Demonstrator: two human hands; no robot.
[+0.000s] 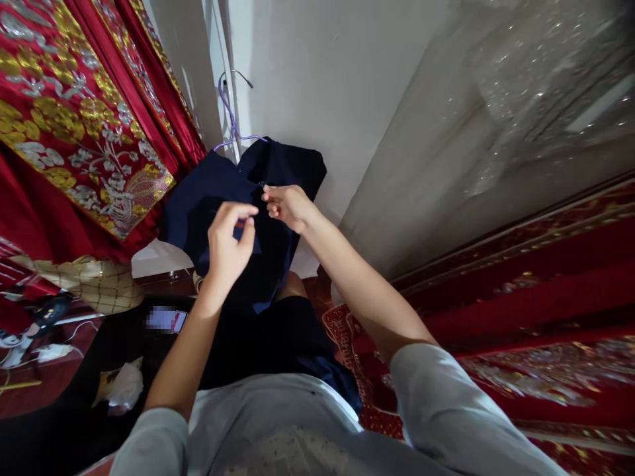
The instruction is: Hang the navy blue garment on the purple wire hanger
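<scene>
A dark navy garment (198, 192) hangs in front of me on a purple hanger (229, 109). My left hand (231, 238) is in front of the garment, fingers curled and thumb and index tips close together. Whatever lies between those tips is too small to make out. A small red mark (240, 224) shows on the dark cloth behind them. Close by on the right, my right hand (288, 203) is closed in a pinch near the garment's upper front. Its fingertips hide what they hold. The two hands are slightly apart.
Red cloth with gold and silver embroidery (94, 125) hangs at left; more red embroidered fabric (520, 277) is at right. A phone (167, 320) and a crumpled white plastic bag (126, 387) rest on a black surface (64, 423). Clear plastic wrap (536, 86) covers something upper right.
</scene>
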